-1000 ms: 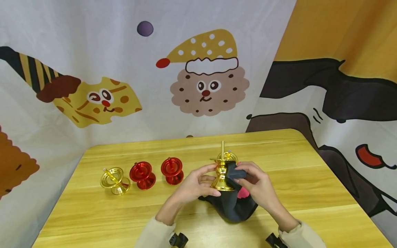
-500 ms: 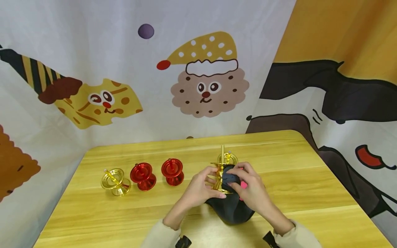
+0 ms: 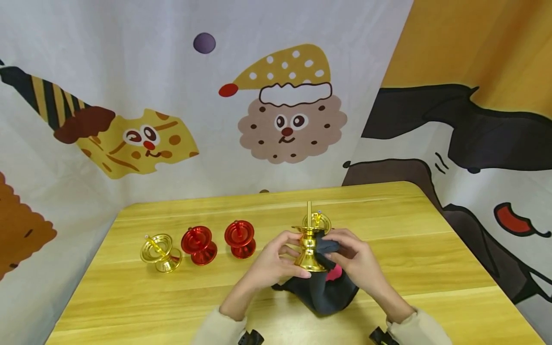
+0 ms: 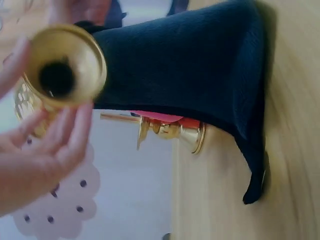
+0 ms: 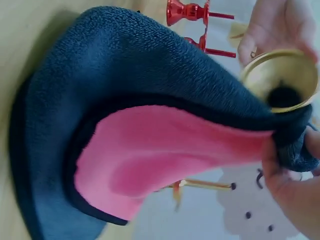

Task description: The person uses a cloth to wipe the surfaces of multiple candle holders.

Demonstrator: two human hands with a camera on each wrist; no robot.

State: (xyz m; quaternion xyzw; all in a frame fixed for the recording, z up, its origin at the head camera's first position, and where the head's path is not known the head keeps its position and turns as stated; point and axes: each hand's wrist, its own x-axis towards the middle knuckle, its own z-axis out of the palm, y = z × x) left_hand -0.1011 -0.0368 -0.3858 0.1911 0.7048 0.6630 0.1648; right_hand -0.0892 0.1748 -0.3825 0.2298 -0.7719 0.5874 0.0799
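With my left hand [image 3: 276,258] I grip the gold holder [image 3: 308,242]; the thumb is low near its foot; my right hand [image 3: 360,263] pinches the dark cloth [image 3: 325,298] at the stem; the holder is upright in the air above the table [image 3: 431,258], and the cloth hangs down to the wood; I judge that the step in hand is wiping, and that the next move calls for turning the holder a little, so the cloth meets a fresh side; a second gold holder [image 3: 324,222] stands behind, partly hidden, so I should not push forward; at my left, one red holder [image 3: 240,238], another red holder [image 3: 200,245] and a third gold holder [image 3: 167,262] stand apart from my hands; the far edge lies beyond all of them; at my right is wide bare wood for moving.
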